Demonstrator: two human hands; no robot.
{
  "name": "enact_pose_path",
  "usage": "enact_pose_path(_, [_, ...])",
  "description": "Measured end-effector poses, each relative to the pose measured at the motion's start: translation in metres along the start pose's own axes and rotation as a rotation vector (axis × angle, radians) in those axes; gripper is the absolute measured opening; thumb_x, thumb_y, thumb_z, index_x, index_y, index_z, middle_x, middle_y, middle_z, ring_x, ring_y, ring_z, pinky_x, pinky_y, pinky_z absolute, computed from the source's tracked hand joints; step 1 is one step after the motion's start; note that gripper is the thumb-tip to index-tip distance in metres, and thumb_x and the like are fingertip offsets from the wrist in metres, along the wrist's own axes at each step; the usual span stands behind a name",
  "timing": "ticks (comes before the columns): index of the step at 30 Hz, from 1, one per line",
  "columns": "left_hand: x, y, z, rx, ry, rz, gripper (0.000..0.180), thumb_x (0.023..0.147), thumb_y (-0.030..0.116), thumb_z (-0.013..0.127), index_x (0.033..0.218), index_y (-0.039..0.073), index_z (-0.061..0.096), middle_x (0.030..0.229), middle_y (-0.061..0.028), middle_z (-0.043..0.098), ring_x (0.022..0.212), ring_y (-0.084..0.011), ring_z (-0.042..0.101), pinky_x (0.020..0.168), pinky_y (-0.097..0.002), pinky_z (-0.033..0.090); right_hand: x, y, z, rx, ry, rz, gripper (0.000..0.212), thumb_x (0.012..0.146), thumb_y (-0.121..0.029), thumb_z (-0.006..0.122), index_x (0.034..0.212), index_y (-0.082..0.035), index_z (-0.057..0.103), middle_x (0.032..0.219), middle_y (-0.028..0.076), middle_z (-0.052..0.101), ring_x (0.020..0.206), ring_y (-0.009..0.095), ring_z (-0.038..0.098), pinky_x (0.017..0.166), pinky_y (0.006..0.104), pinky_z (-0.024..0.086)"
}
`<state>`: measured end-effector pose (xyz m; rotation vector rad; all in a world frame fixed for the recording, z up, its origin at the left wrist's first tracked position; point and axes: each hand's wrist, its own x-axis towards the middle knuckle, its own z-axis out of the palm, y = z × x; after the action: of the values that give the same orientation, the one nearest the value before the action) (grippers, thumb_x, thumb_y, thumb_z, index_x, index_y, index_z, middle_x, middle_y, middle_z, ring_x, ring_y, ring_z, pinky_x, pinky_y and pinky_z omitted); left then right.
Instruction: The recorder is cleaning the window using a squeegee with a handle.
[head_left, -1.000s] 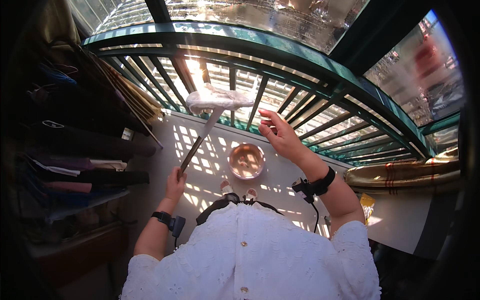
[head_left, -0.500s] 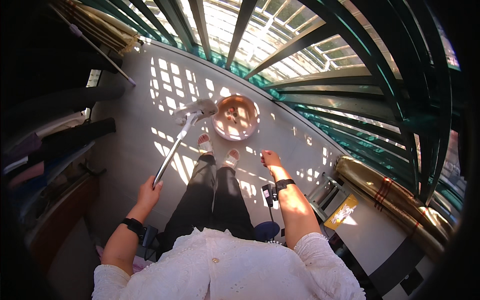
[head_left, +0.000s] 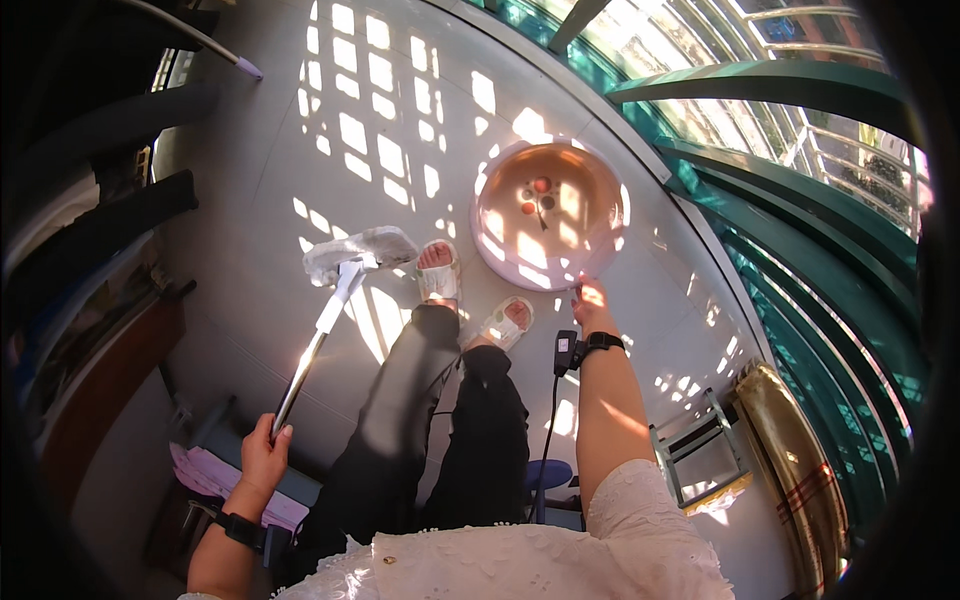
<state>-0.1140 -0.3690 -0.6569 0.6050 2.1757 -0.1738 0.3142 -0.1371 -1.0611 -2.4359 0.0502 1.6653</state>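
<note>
On a pale tiled balcony floor [head_left: 400,120] dappled with sunlight beside a green metal railing [head_left: 800,260], the left hand [head_left: 262,458] grips the metal handle of a white flat-headed mop [head_left: 358,252], its head resting on the floor. The right hand [head_left: 592,300] reaches to the rim of a round pink plastic basin [head_left: 548,212]; whether it grips cannot be told.

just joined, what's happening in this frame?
A person stands on a sunlit tiled floor beside a green railing. The left hand grips the metal handle of a flat mop, whose head rests on the floor next to their sandalled feet. The right hand reaches down to the rim of a round pink basin by the railing.
</note>
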Motion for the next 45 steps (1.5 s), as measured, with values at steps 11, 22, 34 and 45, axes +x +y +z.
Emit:
enact_pose_path(11, [-0.015, -0.025, -0.012, 0.098, 0.022, -0.1, 0.022, 0.085, 0.024, 0.061, 0.09, 0.004, 0.053, 0.063, -0.0121, 0.055, 0.056, -0.0257, 0.055, 0.054, -0.0353, 0.043, -0.013, -0.009, 0.008, 0.07, -0.422, 0.045, 0.017, 0.083, -0.002, 0.051, 0.099, 0.004, 0.052, 0.095, 0.015, 0.06, 0.087, 0.027, 0.062, 0.071, 0.0393, 0.058])
enact_pose_path(22, [-0.082, -0.038, -0.033, -0.054, 0.14, -0.042, 0.024, 0.084, 0.026, 0.061, 0.089, 0.004, 0.054, 0.065, -0.0148, 0.056, 0.059, -0.0318, 0.055, 0.056, -0.0382, 0.044, -0.229, -0.073, -0.025, 0.024, -0.644, -0.218, 0.027, 0.078, 0.0, 0.054, 0.104, 0.005, 0.05, 0.089, 0.013, 0.06, 0.077, 0.024, 0.063, 0.065, 0.0369, 0.058])
enact_pose_path(34, [-0.228, -0.121, -0.016, -0.296, 0.226, -0.11, 0.028, 0.084, 0.032, 0.059, 0.094, 0.005, 0.056, 0.079, -0.0177, 0.062, 0.076, -0.0386, 0.06, 0.067, -0.0449, 0.046, -0.44, -0.085, -0.192, -0.481, -0.448, -0.308, 0.009, 0.076, -0.007, 0.058, 0.081, 0.0, 0.06, 0.073, 0.01, 0.062, 0.06, 0.021, 0.062, 0.054, 0.032, 0.054])
enact_pose_path(45, [-0.311, -0.264, 0.02, -0.371, 0.308, -0.214, 0.03, 0.084, 0.033, 0.059, 0.094, 0.004, 0.056, 0.083, -0.0194, 0.064, 0.081, -0.0409, 0.06, 0.07, -0.0483, 0.047, -0.534, 0.052, -0.204, -0.472, -0.467, -0.176, 0.028, 0.075, -0.006, 0.058, 0.1, 0.003, 0.053, 0.087, 0.011, 0.062, 0.073, 0.025, 0.063, 0.075, 0.0343, 0.055])
